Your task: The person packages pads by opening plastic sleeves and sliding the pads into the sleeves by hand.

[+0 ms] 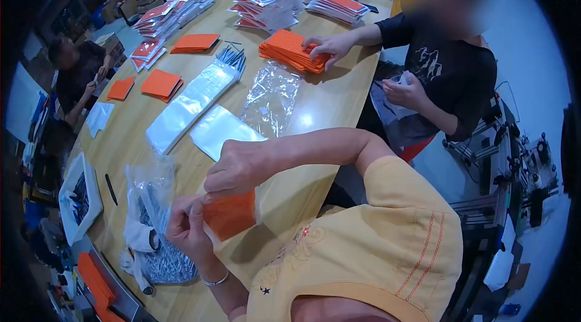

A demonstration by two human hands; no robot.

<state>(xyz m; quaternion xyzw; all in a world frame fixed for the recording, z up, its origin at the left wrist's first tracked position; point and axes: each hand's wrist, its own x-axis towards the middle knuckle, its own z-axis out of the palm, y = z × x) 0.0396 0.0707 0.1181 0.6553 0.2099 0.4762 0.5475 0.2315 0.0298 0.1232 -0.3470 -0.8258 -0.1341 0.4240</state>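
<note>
We wear a pale yellow shirt [375,231] with a short sleeve [390,180] ending in a plain hem. Along its right shoulder run two parallel lines of red-orange stitching [430,229]. A wide band edges the curved neckline [351,289]; across the chest beyond that edge we have swirling embroidery [295,248], a small red flower [306,232] and a dark star [265,290]. Our right hand [233,169] and left hand [186,225] are bare, with a thin, pale bracelet [216,282] around the left wrist.
</note>
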